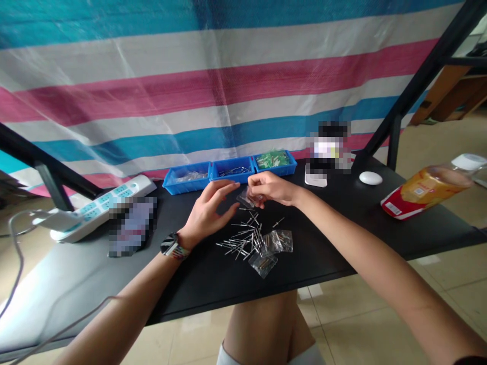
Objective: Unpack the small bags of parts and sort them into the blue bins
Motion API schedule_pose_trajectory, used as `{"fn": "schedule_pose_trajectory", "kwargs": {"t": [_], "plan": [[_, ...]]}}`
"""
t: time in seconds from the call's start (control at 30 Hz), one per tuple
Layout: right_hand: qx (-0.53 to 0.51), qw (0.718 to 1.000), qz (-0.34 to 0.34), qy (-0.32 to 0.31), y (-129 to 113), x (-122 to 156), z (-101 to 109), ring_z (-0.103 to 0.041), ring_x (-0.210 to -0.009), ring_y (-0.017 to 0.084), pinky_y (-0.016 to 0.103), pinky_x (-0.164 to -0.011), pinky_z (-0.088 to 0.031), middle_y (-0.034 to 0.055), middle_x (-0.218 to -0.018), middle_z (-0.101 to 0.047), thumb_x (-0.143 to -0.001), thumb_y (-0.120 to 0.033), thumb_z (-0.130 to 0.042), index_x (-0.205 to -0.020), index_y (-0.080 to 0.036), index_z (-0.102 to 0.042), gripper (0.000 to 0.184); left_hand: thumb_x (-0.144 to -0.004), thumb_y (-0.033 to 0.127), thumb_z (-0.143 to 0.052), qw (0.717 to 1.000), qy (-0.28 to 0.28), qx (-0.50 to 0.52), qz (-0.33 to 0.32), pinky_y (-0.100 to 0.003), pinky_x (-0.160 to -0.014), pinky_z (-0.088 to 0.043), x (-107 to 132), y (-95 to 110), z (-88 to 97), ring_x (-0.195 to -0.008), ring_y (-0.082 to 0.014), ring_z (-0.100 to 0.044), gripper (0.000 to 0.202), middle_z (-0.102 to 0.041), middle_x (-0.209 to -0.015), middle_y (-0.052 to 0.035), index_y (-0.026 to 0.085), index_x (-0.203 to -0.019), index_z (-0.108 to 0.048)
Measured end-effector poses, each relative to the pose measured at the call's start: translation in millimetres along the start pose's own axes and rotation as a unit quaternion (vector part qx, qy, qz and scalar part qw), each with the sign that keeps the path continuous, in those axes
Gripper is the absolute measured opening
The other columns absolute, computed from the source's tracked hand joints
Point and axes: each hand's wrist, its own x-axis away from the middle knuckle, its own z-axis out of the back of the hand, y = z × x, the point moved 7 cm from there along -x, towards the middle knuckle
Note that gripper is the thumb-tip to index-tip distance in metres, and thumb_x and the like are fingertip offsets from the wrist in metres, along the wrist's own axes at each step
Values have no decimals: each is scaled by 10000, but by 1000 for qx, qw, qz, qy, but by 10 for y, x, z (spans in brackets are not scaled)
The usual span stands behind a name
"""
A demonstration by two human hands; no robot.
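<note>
A small clear plastic bag (244, 197) is held just above the black tabletop surface (205, 289), in front of the middle of a row of blue bins. The right hand (272, 188) has its grip closed on the bag, its fingers bent and pinching the plastic; what the bag contains is hard to make out. The left hand (207, 210) reaches in from the other side with its grip released, thumb and fingers spread near the bag; whether a fingertip touches the plastic, I cannot tell. A dark-and-white band (170, 245) circles the left wrist.

Below the hands lies a loose pile of thin silver metal pins (243, 242), pointing in many directions. Two filled clear packets, one nearer the front edge (263, 264) and one to its right (282, 241), lie beside the pile.

The left blue plastic bin (186, 187) holds clear plastic, the middle blue plastic bin (232, 178) metal pins, and the right blue plastic bin (277, 170) green packets. A long white power strip (114, 200) lies at the left, and a bottle with a red-and-yellow label (422, 192) at the far right.
</note>
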Motion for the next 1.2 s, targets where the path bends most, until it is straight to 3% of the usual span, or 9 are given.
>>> {"fn": "schedule_pose_trajectory", "kwargs": {"t": [0.1, 0.23, 0.37, 0.5, 0.6, 0.8, 0.9, 1.0, 1.2], "plan": [[-63, 997, 5, 42, 138, -110, -98, -663, -606, 135, 235, -549, -582, -4, -681, -653, -819, -321, -784, -792, -209, -548, 263, -1016, 199, -725, 999, -15, -15, -41, -430, -976, -605, -27, 97, 2, -1138, -262, -707, 315, -734, -1272, -105, 260, -1324, -696], [-74, 994, 12, 81, 235, -61, -176, -718, -648, 165, 309, -608, -661, 15, -763, -669, -855, -450, -805, -823, -195, -583, 339, -1054, 192, -665, 1000, -15, 21, -5, -357, -857, -568, -19, 13, 12, -927, -214, -698, 88, -760, -995, -57, 222, -1105, -729], [-69, 986, 84, 125, 150, 34, -111, -735, -707, 160, 312, -607, -662, 25, -986, -697, -857, -490, -833, -1031, -205, -654, 380, -1066, 255, -660, 994, 20, 67, 84, -301, -768, -540, 6, -113, 5, -812, -179, -698, 121, -746, -884, -35, 202, -984, -732], [-26, 985, 111, 127, 168, 22, -140, -702, -680, 139, 259, -562, -595, 11, -917, -704, -816, -427, -881, -1031, -204, -676, 372, -1064, 306, -671, 986, 28, 88, 136, -291, -764, -551, 24, -166, -18, -772, -169, -707, 187, -761, -845, -26, 195, -926, -730], [-39, 980, 129, 148, 187, 13, -133, -681, -621, 135, 268, -565, -584, -29, -808, -692, -812, -360, -865, -1081, -216, -646, 376, -1070, 339, -661, 984, 18, 95, 148, -309, -792, -579, 42, -184, -32, -806, -183, -725, 189, -777, -891, -40, 193, -978, -736], [-124, 972, 128, 155, 142, 60, -74, -670, -589, 131, 271, -562, -569, -73, -792, -683, -766, -259, -877, -1279, -236, -577, 595, -1088, 214, -550, 993, 48, 74, 81, -442, -1009, -616, 16, -142, 60, -1116, -249, -744, 445, -740, -1289, -130, 228, -1531, -593], [-172, 971, 109, 126, 151, 61, -121, -673, -611, 131, 267, -577, -572, -67, -794, -687, -759, -267, -892, -1272, -228, -585, 599, -1052, 176, -633, 999, 32, 7, 13, -473, -1074, -582, -24, -46, 79, -1237, -272, -700, 388, -712, -1386, -117, 273, -1423, -693], [-194, 971, 92, 105, 178, 54, -184, -687, -634, 141, 272, -595, -581, -49, -808, -711, -764, -295, -897, -1276, -222, -576, 608, -1040, 189, -684, 1000, 7, 8, -13, -440, -1026, -580, -33, -14, 63, -1144, -251, -720, 239, -774, -1238, -83, 260, -1254, -764], [-74, 991, 78, 86, 55, 138, -142, -628, -584, 121, 248, -535, -507, -40, -784, -704, -826, -373, -858, -1201, -223, -595, 482, -1044, 299, -682, 976, 112, 61, 174, -333, -840, -574, 57, -477, 192, -888, -193, -735, 118, -780, -953, -44, 213, -1026, -760]]}}
